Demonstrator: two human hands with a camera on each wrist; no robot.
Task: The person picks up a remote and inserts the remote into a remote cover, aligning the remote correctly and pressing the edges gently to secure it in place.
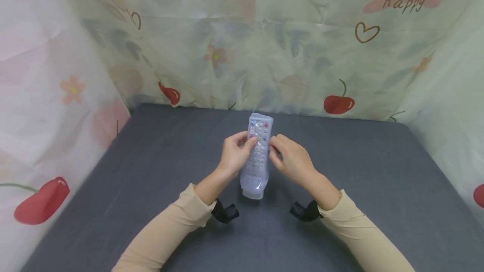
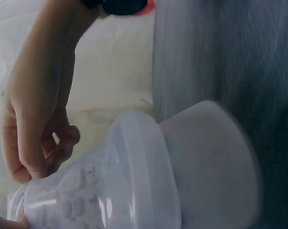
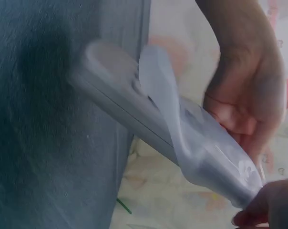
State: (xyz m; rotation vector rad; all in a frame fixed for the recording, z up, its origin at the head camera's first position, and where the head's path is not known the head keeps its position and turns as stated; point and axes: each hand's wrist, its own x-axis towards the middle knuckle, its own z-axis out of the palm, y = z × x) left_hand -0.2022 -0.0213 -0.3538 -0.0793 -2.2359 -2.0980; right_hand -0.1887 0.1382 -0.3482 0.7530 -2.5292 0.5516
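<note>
Holding the remote control up now, over the dark table, not resting on it! Wrapped most of the way in a translucent cover, poking out bare at the near end, past the flared rim. Gripping with the left hand, thumb over the buttons, fingers tucked behind the left edge. Pinching with the right hand, fingers bent in, tips on the cover's right edge. Reaching in with beige sleeves, black straps by the cuffs. And behind, a pale backdrop, printed with red cherries, orange flowers and "happy", twice.
</note>
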